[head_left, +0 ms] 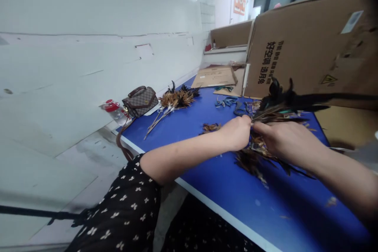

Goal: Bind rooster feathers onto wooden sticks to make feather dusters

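Observation:
Both my hands meet over the blue table [203, 185], closed around the base of a bunch of long dark feathers [280, 104]. My left hand [239, 132] is a fist at the bunch's lower end. Beside it, my right hand [285, 138] pinches the same spot, thumb toward the left hand. The feathers fan out up and to the right; their exact binding is hidden by my fingers. Under my hands lie loose brown feathers [251, 161]. Farther left rest finished-looking feather dusters [180, 98] with thin sticks [156, 124].
A large cardboard box [307, 43] stands at the back right, with flat cardboard [215, 76] beside it. Blue strips [226, 101] lie near the middle. A checked handbag [141, 101] and a red-lidded bottle [115, 111] sit at the left edge, by the white wall [97, 63].

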`<state>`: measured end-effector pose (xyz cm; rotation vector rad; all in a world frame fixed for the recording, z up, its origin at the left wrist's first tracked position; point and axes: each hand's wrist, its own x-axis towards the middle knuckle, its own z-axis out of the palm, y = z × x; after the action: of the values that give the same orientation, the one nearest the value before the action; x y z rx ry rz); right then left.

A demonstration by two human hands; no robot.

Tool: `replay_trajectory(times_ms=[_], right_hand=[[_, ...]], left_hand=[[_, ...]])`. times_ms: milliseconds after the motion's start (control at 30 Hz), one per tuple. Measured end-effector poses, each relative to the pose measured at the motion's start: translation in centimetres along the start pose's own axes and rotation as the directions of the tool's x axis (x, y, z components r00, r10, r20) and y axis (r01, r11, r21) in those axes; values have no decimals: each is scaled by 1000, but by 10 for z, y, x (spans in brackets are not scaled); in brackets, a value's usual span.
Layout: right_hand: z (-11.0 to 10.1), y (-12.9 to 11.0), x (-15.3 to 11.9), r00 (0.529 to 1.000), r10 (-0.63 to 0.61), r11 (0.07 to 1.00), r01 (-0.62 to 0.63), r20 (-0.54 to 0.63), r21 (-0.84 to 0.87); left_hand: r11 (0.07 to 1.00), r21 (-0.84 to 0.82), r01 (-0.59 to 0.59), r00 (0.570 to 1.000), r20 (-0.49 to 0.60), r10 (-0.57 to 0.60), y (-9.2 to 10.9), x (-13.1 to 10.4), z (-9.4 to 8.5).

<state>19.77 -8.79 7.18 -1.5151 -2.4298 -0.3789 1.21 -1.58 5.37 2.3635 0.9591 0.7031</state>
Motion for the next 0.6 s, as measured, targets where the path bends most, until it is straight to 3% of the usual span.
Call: replay_trajectory(times_ms=[100, 233, 400, 500, 600], right_hand=[[-16, 6, 3, 990, -45, 995, 56, 132, -80], [-25, 20, 14, 957, -67, 998, 63, 282, 23], [-15, 52, 27, 901, -86, 927, -84, 425, 366], [-4, 70, 28, 866, -139, 768, -213, 481, 604], [8, 77, 20, 849, -187, 651, -270, 495, 709]], left_hand=[[966, 172, -195, 975, 145, 171, 0, -2, 10], [868, 319, -382, 910, 292, 293, -2, -7, 22], [897, 140, -420, 877, 317, 361, -2, -12, 13], [889, 15, -457, 818, 399, 414, -1, -11, 0], [854, -33, -519, 742, 479, 469, 0, -9, -11]])
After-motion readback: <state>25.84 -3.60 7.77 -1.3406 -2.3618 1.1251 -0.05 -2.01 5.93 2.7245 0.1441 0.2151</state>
